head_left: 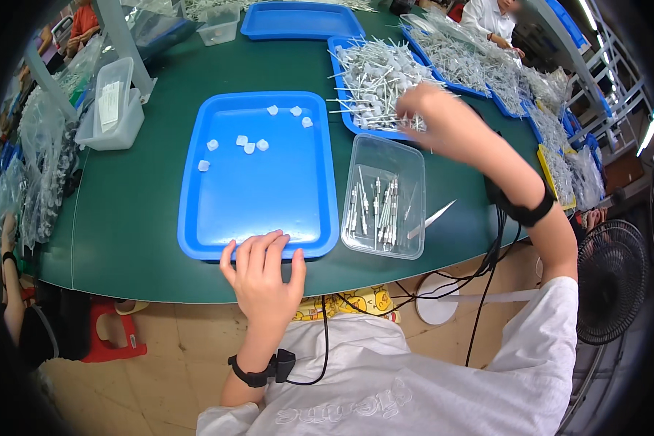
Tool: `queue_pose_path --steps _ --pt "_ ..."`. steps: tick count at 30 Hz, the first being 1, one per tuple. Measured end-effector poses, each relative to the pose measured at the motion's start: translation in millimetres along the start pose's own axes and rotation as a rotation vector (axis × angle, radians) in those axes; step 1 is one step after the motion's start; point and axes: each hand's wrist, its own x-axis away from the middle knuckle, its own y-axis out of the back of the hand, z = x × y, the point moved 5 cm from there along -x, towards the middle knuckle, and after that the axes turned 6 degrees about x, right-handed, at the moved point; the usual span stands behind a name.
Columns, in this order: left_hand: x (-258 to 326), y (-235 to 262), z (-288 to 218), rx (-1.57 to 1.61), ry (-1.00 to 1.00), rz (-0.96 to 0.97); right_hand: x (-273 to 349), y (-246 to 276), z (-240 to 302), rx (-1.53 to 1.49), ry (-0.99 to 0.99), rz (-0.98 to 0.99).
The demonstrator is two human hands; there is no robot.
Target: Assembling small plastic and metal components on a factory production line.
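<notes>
Reaching into the heaped tray of white stick parts, the right hand is grasping at them (blurred, so I cannot tell its grip). The left hand is lying flat, holding nothing, on the blue tray. Only a few pieces are sitting in the clear bin; plenty remain.

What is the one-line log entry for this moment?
left hand: on blue tray edge | right hand: reaching into parts pile
</notes>
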Motion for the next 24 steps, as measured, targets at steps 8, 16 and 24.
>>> queue_pose_path --steps 8,16,24 --pt "0 0 -4 -0.017 -0.018 0.002 39 -56 50 -0.180 0.202 0.480" --pt "-1 -3 -4 -0.043 -0.014 0.003 22 -58 59 -0.271 0.221 0.399" --pt "-2 -4 -6 -0.060 -0.010 -0.003 30 -72 54 -0.825 -0.508 0.767"
